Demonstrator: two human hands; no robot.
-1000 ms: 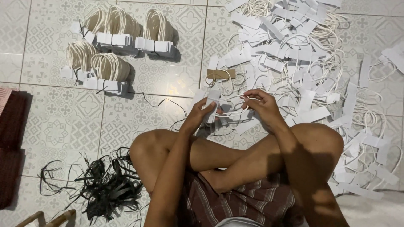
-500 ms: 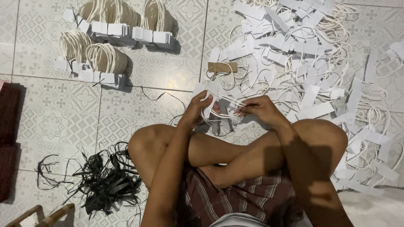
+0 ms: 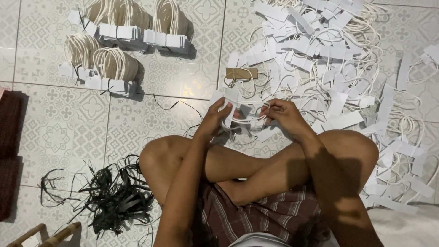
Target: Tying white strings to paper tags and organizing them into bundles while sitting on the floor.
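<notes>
A person sits cross-legged on a patterned tile floor [image 3: 59,132], seen from above. A wide loose heap of white paper strips with white cord loops [image 3: 338,77] spreads across the right. Four tidy bundles of the same handles [image 3: 119,41] lie at upper left, and a tangle of black strips [image 3: 109,196] sits by the left knee. The left hand [image 3: 217,119] and right hand [image 3: 279,114] both pinch a small stack of white handles [image 3: 244,120] just above the knees, though the exact grip is blurred. These look light, limp and easily creased, so best held by the paper ends.
</notes>
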